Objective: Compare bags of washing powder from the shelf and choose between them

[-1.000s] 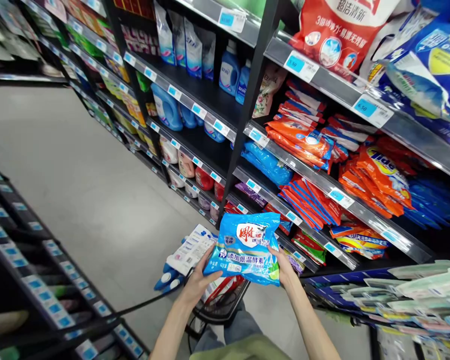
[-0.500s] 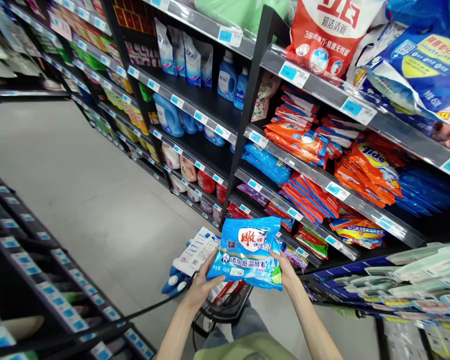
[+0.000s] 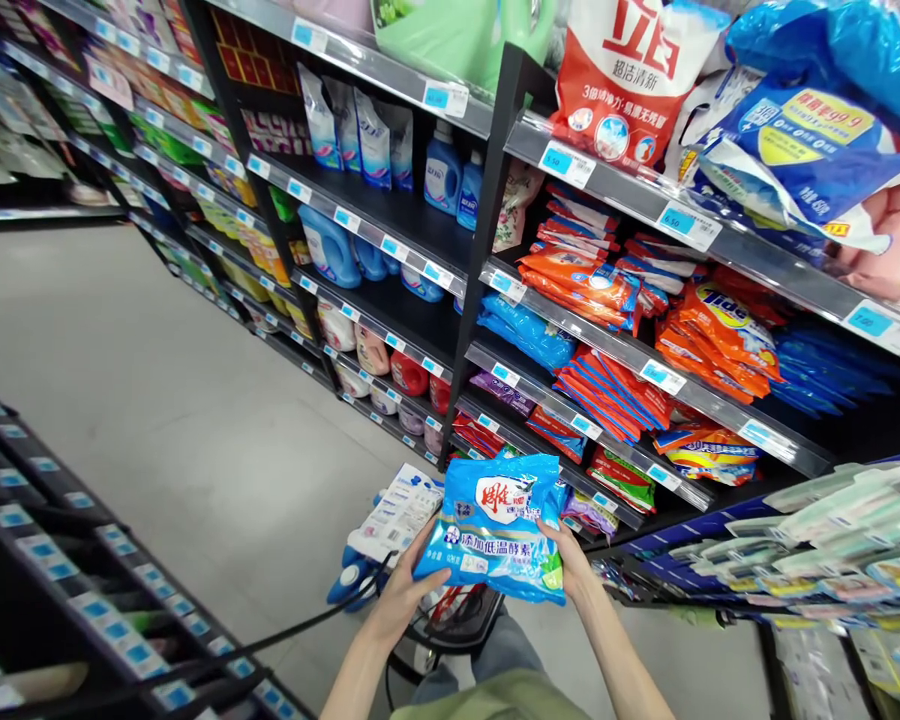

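In the head view, one blue bag (image 3: 499, 530) was held up in front of the wearer, above the cart (image 3: 461, 638). Its long axis ran crosswise from hand to hand, dipping slightly toward the right. The printed face was turned up to the wearer, lettering right way up, and the top edge pointed away toward the shelves (image 3: 487, 240).

Two hands held it. The left hand (image 3: 403, 592) gripped the lower left corner, thumb over the front; the right hand (image 3: 572, 560) pinched the right edge, thumb also on the front. Both grips were closed on the bag.

Just beyond the left hand lay one white pack (image 3: 401, 515), with two white caps (image 3: 349, 575) on blue bottles near it.

On the shelves stood four white-and-blue pouches (image 3: 373, 140) and, beside them, two upright blue bottles (image 3: 441, 175). One red-and-white bag (image 3: 622, 85) sat at upper right, above a rail with three price tags (image 3: 566, 162). Orange bags (image 3: 735, 315) lay stacked below, too overlapped to count.
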`<move>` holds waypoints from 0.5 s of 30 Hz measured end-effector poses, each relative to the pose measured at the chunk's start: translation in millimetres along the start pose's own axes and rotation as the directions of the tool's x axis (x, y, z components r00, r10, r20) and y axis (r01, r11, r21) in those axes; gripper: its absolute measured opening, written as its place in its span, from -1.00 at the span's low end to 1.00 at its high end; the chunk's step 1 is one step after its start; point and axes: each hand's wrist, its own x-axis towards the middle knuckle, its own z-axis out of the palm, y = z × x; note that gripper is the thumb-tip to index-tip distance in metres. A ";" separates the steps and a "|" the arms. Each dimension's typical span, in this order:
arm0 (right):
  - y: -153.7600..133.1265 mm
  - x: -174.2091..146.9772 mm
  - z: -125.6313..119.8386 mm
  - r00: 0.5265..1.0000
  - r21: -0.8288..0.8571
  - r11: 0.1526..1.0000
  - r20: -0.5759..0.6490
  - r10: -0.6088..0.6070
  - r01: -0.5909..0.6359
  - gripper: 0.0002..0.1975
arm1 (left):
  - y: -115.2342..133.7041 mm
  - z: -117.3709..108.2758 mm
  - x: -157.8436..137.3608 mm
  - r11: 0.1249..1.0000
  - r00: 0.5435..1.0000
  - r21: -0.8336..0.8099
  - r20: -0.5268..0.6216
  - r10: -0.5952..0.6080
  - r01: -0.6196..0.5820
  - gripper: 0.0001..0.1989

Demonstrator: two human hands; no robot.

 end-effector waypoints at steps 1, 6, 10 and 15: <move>0.0 -1.3 -1.1 1.000 0.011 1.000 -0.013 0.005 -0.004 -0.34 | -0.1 0.1 0.3 1.000 1.000 0.004 0.010 -0.005 0.005 -0.06; -4.3 -5.3 -3.9 0.999 0.042 0.999 -0.051 0.003 -0.001 -0.36 | 3.0 5.2 5.0 0.999 0.999 0.014 0.040 -0.029 0.028 -0.02; -7.7 -4.5 -5.6 0.999 0.037 0.999 -0.033 -0.004 0.006 -0.35 | 4.4 11.2 9.3 0.999 0.998 0.028 0.030 -0.047 0.047 0.01; -12.7 -4.0 -3.5 0.999 0.041 0.999 -0.042 0.003 -0.001 -0.31 | 10.3 13.0 15.7 0.997 0.999 0.066 0.011 -0.030 0.029 -0.05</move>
